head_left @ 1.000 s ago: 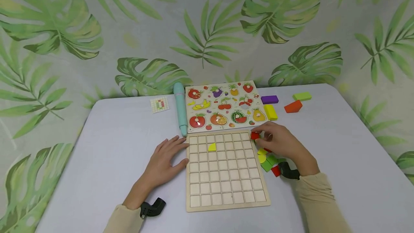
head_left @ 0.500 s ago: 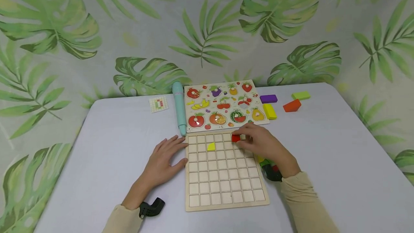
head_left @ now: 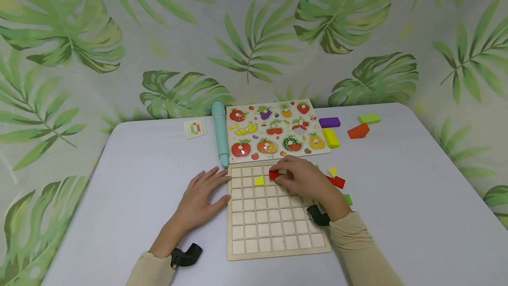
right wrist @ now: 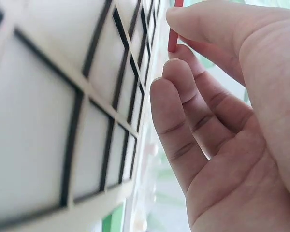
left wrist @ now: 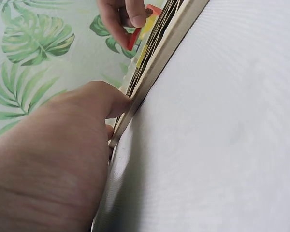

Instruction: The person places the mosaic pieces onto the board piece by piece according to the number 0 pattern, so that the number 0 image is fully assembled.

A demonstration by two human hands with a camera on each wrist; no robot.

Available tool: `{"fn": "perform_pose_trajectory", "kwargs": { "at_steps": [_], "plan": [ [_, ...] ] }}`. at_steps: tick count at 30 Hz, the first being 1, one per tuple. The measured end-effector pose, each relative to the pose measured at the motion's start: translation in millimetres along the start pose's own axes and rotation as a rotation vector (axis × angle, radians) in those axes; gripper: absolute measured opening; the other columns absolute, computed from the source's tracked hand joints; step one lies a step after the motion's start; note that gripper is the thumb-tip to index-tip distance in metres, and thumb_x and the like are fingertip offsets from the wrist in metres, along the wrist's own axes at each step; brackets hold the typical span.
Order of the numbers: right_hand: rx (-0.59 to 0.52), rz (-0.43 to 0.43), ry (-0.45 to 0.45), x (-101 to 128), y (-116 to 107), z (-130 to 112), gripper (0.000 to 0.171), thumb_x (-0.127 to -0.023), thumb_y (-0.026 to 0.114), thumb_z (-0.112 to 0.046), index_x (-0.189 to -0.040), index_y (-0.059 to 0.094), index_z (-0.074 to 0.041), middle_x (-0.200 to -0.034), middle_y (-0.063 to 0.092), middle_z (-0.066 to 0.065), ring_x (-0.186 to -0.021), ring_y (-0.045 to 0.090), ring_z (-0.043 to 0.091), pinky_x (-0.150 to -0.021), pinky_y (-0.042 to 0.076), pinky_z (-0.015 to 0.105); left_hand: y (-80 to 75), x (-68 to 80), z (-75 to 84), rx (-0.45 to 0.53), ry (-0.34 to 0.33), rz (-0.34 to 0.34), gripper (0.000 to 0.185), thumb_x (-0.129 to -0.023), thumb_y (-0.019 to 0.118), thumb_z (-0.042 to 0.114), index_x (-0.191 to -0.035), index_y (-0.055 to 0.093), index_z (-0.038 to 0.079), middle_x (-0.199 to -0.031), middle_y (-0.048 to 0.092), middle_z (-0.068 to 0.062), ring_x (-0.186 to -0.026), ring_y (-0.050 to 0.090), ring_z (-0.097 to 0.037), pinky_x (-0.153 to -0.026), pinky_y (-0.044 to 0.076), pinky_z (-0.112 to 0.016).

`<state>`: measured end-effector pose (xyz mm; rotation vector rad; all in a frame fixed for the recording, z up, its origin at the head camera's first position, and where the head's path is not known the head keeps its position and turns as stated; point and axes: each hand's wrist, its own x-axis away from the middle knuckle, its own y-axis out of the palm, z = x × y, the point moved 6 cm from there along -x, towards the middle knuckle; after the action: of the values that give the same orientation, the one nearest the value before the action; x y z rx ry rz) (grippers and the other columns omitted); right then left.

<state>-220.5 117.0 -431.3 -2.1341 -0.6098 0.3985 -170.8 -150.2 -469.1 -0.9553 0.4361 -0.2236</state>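
My right hand (head_left: 303,179) pinches a red square tile (head_left: 274,174) between thumb and fingers, just over the upper part of the wooden grid board (head_left: 262,256). In the right wrist view the red tile (right wrist: 173,29) shows edge-on at the fingertips, apart from the board. A yellow tile with one rounded corner (head_left: 259,181) lies in a cell of the second row, just left of the red one. My left hand (head_left: 202,197) rests on the table, fingers spread, thumb and fingertips touching the board's left edge. The left wrist view shows that thumb (left wrist: 113,99) against the edge.
Loose red tiles (head_left: 338,182), a yellow tile (head_left: 332,171) and green ones lie right of the board, partly behind my right hand. Behind it stand a fruit puzzle (head_left: 259,129), a teal pen-shaped object (head_left: 221,136) and a pattern card (head_left: 195,128). Several coloured blocks (head_left: 359,131) sit at back right.
My right hand has carried the red tile leftward from the loose tiles at the board's right side to near the yellow tile. My left hand has stayed in place.
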Motion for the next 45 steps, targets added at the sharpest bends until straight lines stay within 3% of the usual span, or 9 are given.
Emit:
{"fn": "perform_pose_trajectory", "kwargs": {
  "at_steps": [4,22,32,45],
  "plan": [
    [0.009,-0.034,0.014,-2.1,8.4,-2.5,0.026,-0.095,0.073,-0.018,-0.122,0.075,-0.017,-0.113,0.068,-0.004,-0.071,0.054,0.007,-0.065,0.049,0.024,-0.6,0.2,0.7,0.004,-0.004,-0.007,0.049,-0.094,0.074,0.033,-0.14,0.065,0.017,-0.154,0.054,-0.002,-0.151,0.039,-0.029,-0.125,0.025,-0.055],
    [-0.005,-0.057,0.034,0.6,14.7,-2.3,0.032,-0.095,0.076,-0.023,-0.126,0.074,-0.021,-0.118,0.066,-0.006,-0.081,0.054,0.009,-0.071,0.049,0.026,-3.0,-0.4,2.3,0.009,-0.004,-0.008,0.049,-0.094,0.074,0.033,-0.139,0.065,0.016,-0.154,0.054,-0.002,-0.151,0.039,-0.029,-0.125,0.024,-0.055],
    [-0.027,-0.034,0.046,12.9,-3.4,-0.2,0.032,-0.095,0.075,-0.02,-0.127,0.073,-0.016,-0.115,0.069,-0.004,-0.089,0.058,0.011,-0.078,0.054,0.03,-2.1,0.3,2.9,0.012,-0.003,-0.008,0.049,-0.093,0.074,0.032,-0.139,0.065,0.016,-0.154,0.054,-0.002,-0.151,0.039,-0.029,-0.125,0.024,-0.055],
    [0.013,0.122,0.035,30.1,-42.8,14.9,0.031,-0.092,0.078,-0.011,-0.122,0.074,-0.009,-0.11,0.073,0.004,-0.089,0.065,0.015,-0.081,0.061,0.041,-0.8,0.5,0.6,0.006,0.005,-0.008,0.05,-0.093,0.074,0.034,-0.139,0.065,0.016,-0.155,0.053,-0.001,-0.152,0.038,-0.028,-0.125,0.023,-0.054]
  ]
}}
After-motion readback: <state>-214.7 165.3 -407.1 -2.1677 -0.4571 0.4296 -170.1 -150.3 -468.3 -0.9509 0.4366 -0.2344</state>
